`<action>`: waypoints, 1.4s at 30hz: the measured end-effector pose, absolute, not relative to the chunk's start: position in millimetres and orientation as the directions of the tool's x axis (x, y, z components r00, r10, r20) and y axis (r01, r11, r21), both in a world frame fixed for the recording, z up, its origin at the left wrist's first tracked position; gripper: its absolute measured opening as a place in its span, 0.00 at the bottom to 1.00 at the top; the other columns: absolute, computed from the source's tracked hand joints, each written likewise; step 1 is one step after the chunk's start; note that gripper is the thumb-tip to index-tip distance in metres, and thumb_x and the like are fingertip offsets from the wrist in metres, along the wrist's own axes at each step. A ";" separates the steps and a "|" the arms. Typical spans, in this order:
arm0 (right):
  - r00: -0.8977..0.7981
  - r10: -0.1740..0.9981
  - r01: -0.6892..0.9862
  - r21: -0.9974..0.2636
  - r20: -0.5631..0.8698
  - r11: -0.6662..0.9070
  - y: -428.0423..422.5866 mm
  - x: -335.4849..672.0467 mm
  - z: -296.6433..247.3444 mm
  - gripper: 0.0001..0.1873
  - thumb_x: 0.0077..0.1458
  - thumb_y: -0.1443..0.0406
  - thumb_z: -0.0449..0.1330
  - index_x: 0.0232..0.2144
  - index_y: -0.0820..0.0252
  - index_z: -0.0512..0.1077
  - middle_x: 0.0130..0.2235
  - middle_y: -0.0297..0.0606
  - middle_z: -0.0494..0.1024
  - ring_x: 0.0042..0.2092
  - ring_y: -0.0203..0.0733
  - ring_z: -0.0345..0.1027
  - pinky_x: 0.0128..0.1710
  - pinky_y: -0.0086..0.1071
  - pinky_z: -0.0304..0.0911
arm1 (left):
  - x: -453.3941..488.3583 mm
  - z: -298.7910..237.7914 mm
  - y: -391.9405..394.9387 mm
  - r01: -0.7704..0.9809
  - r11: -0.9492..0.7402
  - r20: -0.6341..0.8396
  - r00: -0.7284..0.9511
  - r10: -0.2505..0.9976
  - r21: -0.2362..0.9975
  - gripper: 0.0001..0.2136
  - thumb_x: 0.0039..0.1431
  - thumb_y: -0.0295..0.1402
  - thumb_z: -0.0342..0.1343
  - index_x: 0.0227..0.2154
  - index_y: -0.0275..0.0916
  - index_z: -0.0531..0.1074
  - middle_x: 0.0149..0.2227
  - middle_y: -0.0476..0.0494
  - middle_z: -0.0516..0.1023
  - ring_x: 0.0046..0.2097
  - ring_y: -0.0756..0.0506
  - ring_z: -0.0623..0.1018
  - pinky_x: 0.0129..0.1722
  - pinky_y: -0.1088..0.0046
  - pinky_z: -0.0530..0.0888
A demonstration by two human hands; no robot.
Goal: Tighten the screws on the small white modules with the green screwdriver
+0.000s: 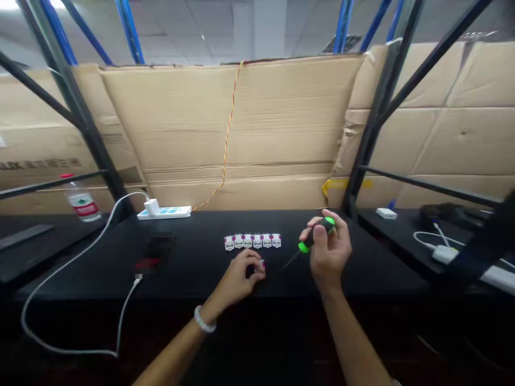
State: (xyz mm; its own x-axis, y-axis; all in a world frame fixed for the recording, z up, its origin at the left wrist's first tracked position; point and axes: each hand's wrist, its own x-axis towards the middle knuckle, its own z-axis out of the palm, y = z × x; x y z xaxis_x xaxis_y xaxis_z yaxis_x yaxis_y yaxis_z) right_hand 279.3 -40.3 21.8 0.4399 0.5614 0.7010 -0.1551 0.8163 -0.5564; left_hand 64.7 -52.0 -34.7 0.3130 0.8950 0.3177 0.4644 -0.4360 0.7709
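My right hand is closed round a screwdriver with a black and green handle; its thin shaft slants down to the left towards the black table. My left hand, with a bead bracelet on the wrist, rests on the table with its fingers pinched on a small white and purple part. Just beyond both hands lies a row of several small white and purple parts.
A white power strip with a plugged charger and a long white cable sits at the back left. A water bottle stands far left, a dark phone lies left of centre. Cardboard boxes wall the back; black frame posts rise beside.
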 end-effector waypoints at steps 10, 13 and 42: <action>0.357 0.580 -0.137 -0.573 0.732 0.808 -25.0 250.4 13.8 0.16 0.67 0.56 0.65 0.52 0.53 0.71 0.38 0.32 0.77 0.27 0.34 0.76 0.28 0.30 0.73 | 68.1 -35.6 -52.6 0.516 -0.420 0.297 0.306 0.904 0.747 0.05 0.58 0.23 0.66 0.31 0.40 0.78 0.51 0.42 0.78 0.54 0.38 0.78 0.62 0.56 0.69; 0.330 0.593 -0.144 -0.581 0.735 0.801 -23.5 247.1 13.2 0.16 0.66 0.56 0.66 0.52 0.54 0.71 0.38 0.32 0.77 0.26 0.33 0.75 0.27 0.30 0.73 | 69.4 -34.4 -53.0 0.549 -0.405 0.277 0.304 0.912 0.731 0.05 0.58 0.24 0.66 0.31 0.40 0.78 0.51 0.42 0.78 0.56 0.37 0.76 0.63 0.53 0.67; 0.299 0.344 0.341 -0.436 0.890 0.833 -16.0 234.9 8.5 0.16 0.61 0.62 0.70 0.51 0.51 0.79 0.37 0.35 0.78 0.30 0.38 0.71 0.29 0.33 0.71 | 74.1 -35.0 -55.7 0.553 -0.431 0.305 0.309 0.901 0.713 0.06 0.57 0.23 0.65 0.31 0.40 0.76 0.51 0.43 0.78 0.56 0.37 0.76 0.60 0.54 0.66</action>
State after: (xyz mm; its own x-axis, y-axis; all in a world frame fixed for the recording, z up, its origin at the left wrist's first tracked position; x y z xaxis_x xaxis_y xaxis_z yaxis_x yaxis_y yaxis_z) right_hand 234.9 -16.0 8.5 0.2986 0.3439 0.8903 0.3406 0.8330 -0.4360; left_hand 74.1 -55.7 -35.0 0.3090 0.9009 0.3048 0.5529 -0.4309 0.7132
